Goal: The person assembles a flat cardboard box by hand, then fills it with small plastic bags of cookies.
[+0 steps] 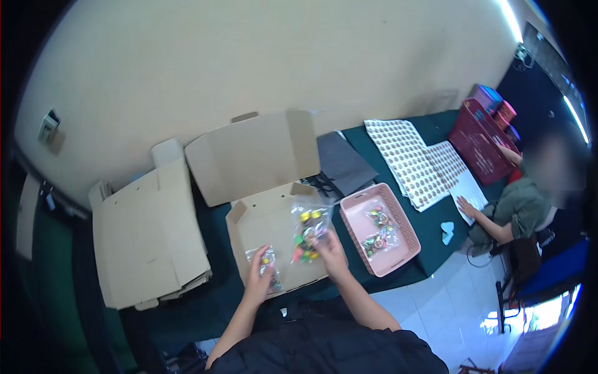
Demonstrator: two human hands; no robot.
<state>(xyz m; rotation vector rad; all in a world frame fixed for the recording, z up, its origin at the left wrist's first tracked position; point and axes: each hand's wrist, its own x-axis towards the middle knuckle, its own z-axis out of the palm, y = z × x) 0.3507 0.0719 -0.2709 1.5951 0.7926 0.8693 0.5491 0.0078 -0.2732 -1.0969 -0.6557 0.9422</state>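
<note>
My right hand point(331, 254) is closed on a clear plastic bag of colorful pieces point(306, 248), with yellow, green and pink showing and a round sticker on its front. It is held above the right side of an open cardboard box point(249, 218). To the left, my left hand point(256, 284) grips a second, smaller-looking clear bag point(274, 277) with similar colorful pieces, over the box's front left part. A pink plastic basket point(411, 246) stands to the right of the box, with more such bags point(380, 240) lying inside.
Flattened cardboard boxes point(146, 237) are stacked at left. Behind the basket lies a dark grey bag point(346, 163). Sheets of round stickers point(408, 162) spread across the green cloth. At far right, a person point(523, 206) sits by a maroon basket point(483, 143), one hand on white paper.
</note>
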